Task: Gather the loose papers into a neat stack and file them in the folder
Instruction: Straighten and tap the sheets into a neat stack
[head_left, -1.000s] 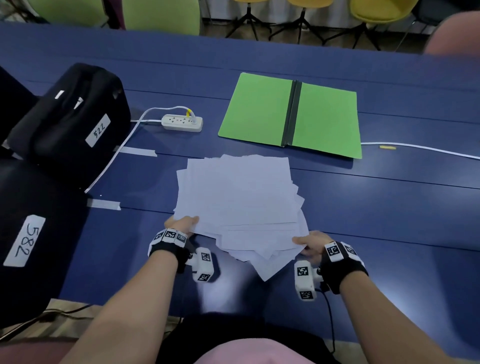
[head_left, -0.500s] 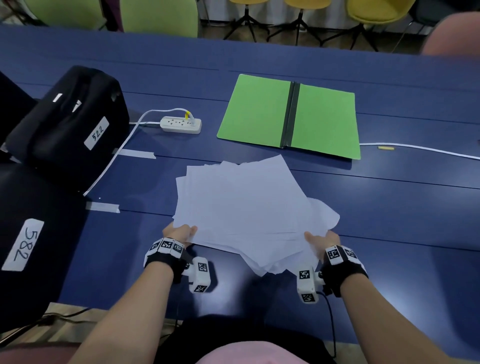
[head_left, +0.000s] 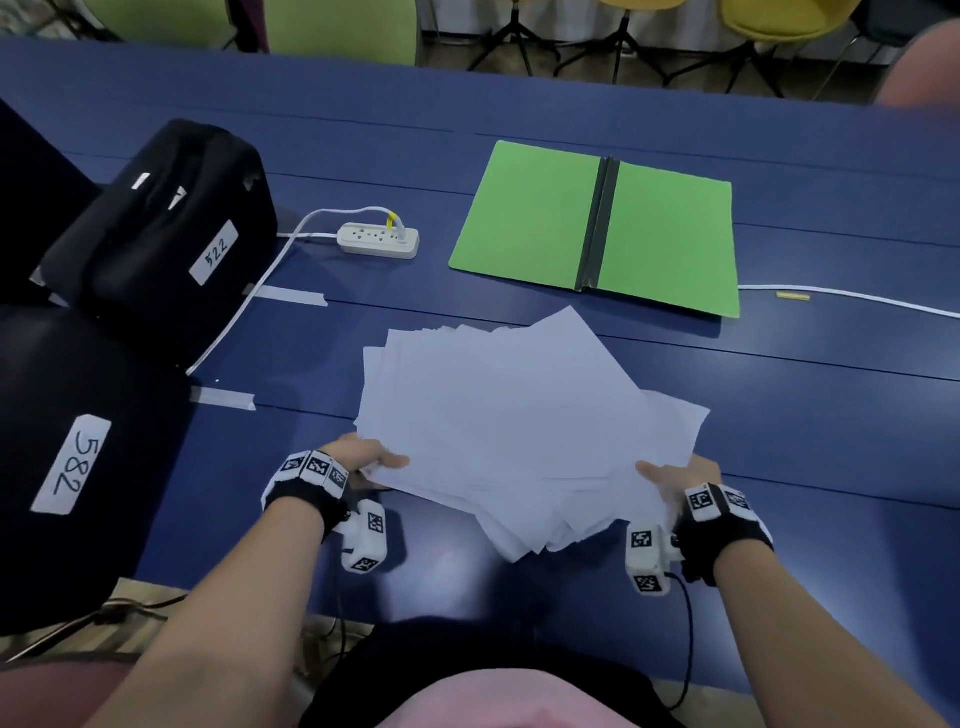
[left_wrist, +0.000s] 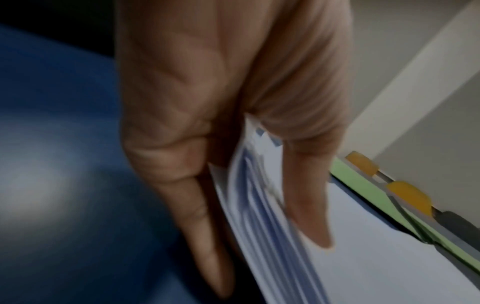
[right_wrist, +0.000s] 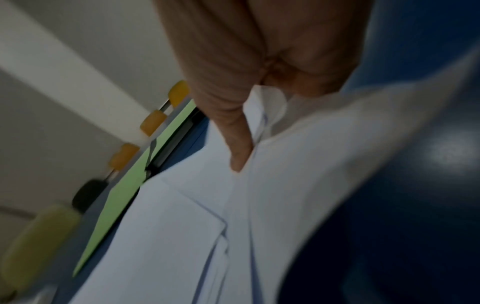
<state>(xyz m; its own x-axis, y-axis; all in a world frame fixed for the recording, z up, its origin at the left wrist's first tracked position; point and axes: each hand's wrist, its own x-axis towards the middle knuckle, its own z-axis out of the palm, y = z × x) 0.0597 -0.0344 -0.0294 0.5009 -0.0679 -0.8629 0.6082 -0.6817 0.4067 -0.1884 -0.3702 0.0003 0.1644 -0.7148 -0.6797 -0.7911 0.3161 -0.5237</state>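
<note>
Head view: the loose papers (head_left: 509, 415) fill the centre of the frame, a fanned, uneven pile with corners sticking out at the lower middle and right, and its near edge looks raised off the blue tabletop (head_left: 779, 415). The left hand (head_left: 363, 457) pinches the pile's lower left corner, thumb on top; the right hand (head_left: 675, 475) pinches the lower right edge the same way. The open green folder (head_left: 597, 228) lies flat above the pile in the frame, slightly right of centre and apart from it, its dark spine running roughly up and down. Squaring the sheets looks like the step in hand; the folder then lies straight ahead of both hands, a little nearer the right.

Left wrist view: the thumb (left_wrist: 306, 205) presses on the top sheet and the fingers (left_wrist: 197, 216) curl beneath, with staggered sheet edges between them. A strip of the folder shows at the right edge.

Right wrist view: blurred; a thumb lies on the top sheet, and the fingers below are hidden. The folder appears at left centre.
</note>
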